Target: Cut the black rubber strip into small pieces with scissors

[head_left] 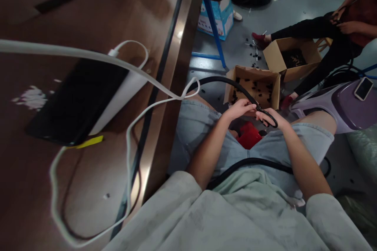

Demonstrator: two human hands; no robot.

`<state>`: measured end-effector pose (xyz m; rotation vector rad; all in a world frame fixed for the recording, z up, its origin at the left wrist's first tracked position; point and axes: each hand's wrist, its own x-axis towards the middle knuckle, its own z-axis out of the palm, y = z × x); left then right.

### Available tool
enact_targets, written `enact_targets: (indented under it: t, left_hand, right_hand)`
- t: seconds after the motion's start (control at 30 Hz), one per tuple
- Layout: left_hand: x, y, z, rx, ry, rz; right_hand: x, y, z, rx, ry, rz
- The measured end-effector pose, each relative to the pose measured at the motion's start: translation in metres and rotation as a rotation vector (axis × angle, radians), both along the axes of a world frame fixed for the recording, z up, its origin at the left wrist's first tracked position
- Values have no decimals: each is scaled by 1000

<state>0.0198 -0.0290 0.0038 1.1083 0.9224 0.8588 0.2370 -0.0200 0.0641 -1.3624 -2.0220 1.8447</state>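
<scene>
tabletop (153,11): glossy brown | box (278,90): matt cardboard | shorts (196,119): denim

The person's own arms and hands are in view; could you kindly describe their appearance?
The left hand and right hand wear no gloves, and neither wrist shows a watch or bracelet. The left sleeve and right sleeve are short, loose and pale grey-green, like the shirt.

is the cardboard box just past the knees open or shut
Open: nothing covers the top of the cardboard box, and small black pieces show inside.
</scene>
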Motion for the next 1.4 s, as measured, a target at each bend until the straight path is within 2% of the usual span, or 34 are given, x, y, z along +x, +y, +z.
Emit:
enact_targets:
  t: [0.3, 0.43, 0.53, 0.87, 1.17, 1.4]
  left_hand:
    - [4, 0, 2, -72, -121, 96]
    - [7, -1, 7, -80, -225, 188]
    - [5, 1, 8, -46, -219, 233]
    - [1, 1, 1, -46, -113, 63]
    - [5, 0, 2, -87, -162, 84]
    - [7, -1, 4, -100, -246, 155]
  right_hand:
    - [1, 8, -6, 32, -62, -23]
    - [0, 7, -3, 41, -41, -34]
    - [0, 4, 1, 43, 13, -40]
    - [3, 1, 0, -30, 80, 71]
    - [7, 7, -4, 0, -20, -10]
    - [2, 7, -2, 27, -39, -44]
